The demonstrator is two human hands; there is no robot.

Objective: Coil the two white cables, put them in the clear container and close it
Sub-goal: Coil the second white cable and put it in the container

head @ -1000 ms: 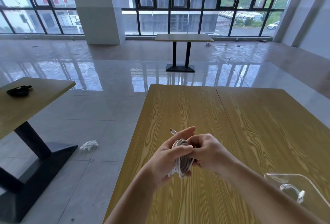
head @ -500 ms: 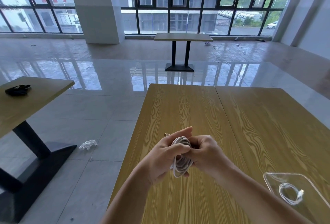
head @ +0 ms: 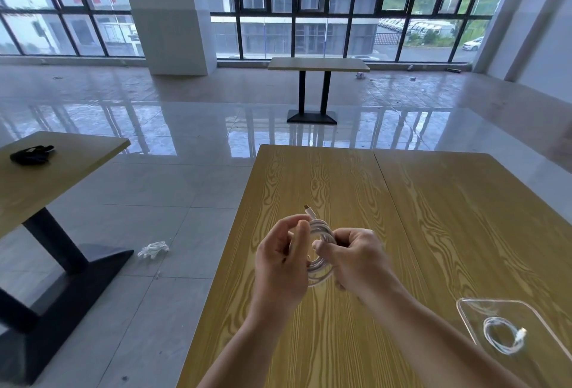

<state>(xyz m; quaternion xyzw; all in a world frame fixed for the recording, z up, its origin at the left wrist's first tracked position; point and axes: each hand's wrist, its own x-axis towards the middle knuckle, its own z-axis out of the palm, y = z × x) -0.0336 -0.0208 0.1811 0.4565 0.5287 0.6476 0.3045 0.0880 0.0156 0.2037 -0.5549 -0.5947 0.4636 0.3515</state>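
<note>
Both forearms reach forward over the near part of the wooden tabletop (head: 325, 189), bare to the elbow, and the two hands meet in the air above it around one coiled white cable (head: 322, 259). The left hand (head: 283, 260) stands with its palm turned toward the right, its fingers (head: 301, 233) curled over the top of the coil and gripping it. The right hand (head: 356, 259) faces it knuckles-up, its fingers (head: 322, 247) closed and pinching the right side of the same coil. The loops stand roughly upright between the two palms, and one plug end (head: 308, 208) sticks up and away from the coil, above the left fingertips. The hands cover much of the coil, so the number of turns cannot be read, and where the other end of this cable lies cannot be told; motion blur softens the strands. The second white cable (head: 503, 338) lies already coiled inside the clear container (head: 464, 305), which rests on the tabletop at the lower right, well apart from the hands. The container's near right part is cut off by the frame edge, and whether a lid is on it cannot be made out.
</note>
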